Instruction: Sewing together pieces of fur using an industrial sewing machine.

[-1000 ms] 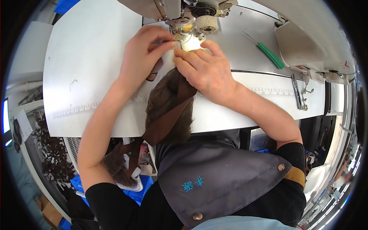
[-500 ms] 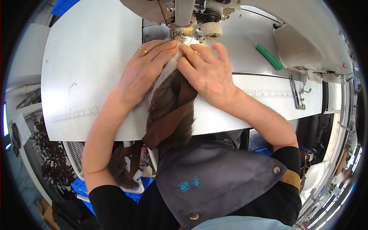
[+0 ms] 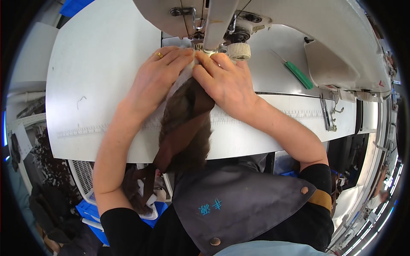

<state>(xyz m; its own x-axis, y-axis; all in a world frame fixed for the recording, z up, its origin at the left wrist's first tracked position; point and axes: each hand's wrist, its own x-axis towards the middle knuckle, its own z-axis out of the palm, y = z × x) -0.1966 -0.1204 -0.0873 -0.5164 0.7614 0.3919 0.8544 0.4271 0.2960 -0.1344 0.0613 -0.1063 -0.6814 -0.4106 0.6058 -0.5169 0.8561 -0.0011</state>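
Note:
A brown fur piece (image 3: 183, 104) with a pale backing lies under both hands, its far end at the sewing machine's needle area (image 3: 197, 42). A dark brown fabric strip (image 3: 181, 136) crosses the fur and trails over the table's near edge. My left hand (image 3: 160, 72), with a ring on one finger, presses its closed fingers on the left edge of the pale backing. My right hand (image 3: 226, 81) pinches the opposite edge, thumb and forefinger close to the left fingertips. The fingertips partly hide the seam beneath the presser foot.
A green-handled awl (image 3: 299, 74) lies on the machine bed at right, with metal tweezers (image 3: 325, 112) nearer me. A printed ruler scale (image 3: 265, 115) runs across the white table (image 3: 94, 55). Below its left edge are a white basket (image 3: 81, 175) and a blue crate (image 3: 92, 211).
The view has tilted a little, so the machine head sits lower. My right hand has shifted slightly left, its fingers now partly behind the machine's knob. The fur has moved slightly left in the picture.

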